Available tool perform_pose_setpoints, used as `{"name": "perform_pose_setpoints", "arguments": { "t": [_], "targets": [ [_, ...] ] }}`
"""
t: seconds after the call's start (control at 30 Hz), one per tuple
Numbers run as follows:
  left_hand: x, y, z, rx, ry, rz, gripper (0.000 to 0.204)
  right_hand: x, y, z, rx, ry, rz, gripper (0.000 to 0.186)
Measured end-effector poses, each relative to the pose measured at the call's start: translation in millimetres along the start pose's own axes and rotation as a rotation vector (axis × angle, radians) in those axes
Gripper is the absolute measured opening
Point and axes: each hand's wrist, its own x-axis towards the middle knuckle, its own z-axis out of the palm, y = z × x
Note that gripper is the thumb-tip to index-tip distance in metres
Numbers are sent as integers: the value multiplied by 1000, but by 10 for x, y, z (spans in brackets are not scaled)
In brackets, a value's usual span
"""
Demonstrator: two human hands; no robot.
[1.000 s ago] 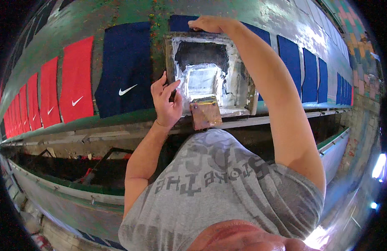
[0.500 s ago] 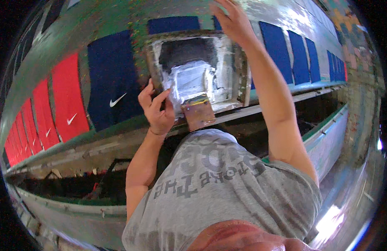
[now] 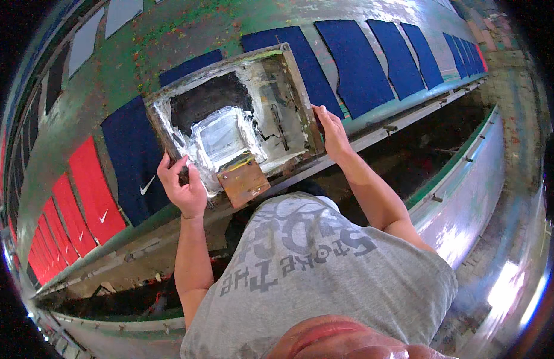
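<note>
A screen-printing frame lies tilted over the table, its inside smeared with white paint around a dark patch. My left hand grips its near left corner, thumb and fingers bent around the rim. On the opposite side, my right hand holds the right rim with its fingers along the edge. A stained brown block juts from the frame's near side toward my body. Under the left part of the frame lies a dark blue fabric panel with a small white mark; the frame partly covers it.
Red fabric panels lie in a row to the left, and more blue panels to the right. A metal rail runs along the table's near edge. Beyond a dark gap stands a pale trough wall with a green rim.
My right hand has come down from above the frame to its right rim. The frame now appears further left and turned, with my left hand still at its left side.
</note>
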Motion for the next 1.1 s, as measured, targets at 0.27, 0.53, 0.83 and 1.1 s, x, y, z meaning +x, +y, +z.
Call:
{"name": "perform_pose_setpoints", "arguments": {
  "t": [0.27, 0.53, 0.83, 1.1],
  "targets": [
    [-48, -37, 10, -23, 24, -53, 29, -90, -43, 83, 99, 70, 17, 59],
    [-7, -97, 37, -69, 35, -52, 27, -186, -38, 116, -68, 52, -202, 61],
    [-114, -143, 104, -105, 70, -105, 23, -117, -163, 116, -62, 24, -180, 60],
    [-144, -174, 140, -139, 98, -170, 17, -120, -240, 113, -195, 68, -137, 60]
  ]
}}
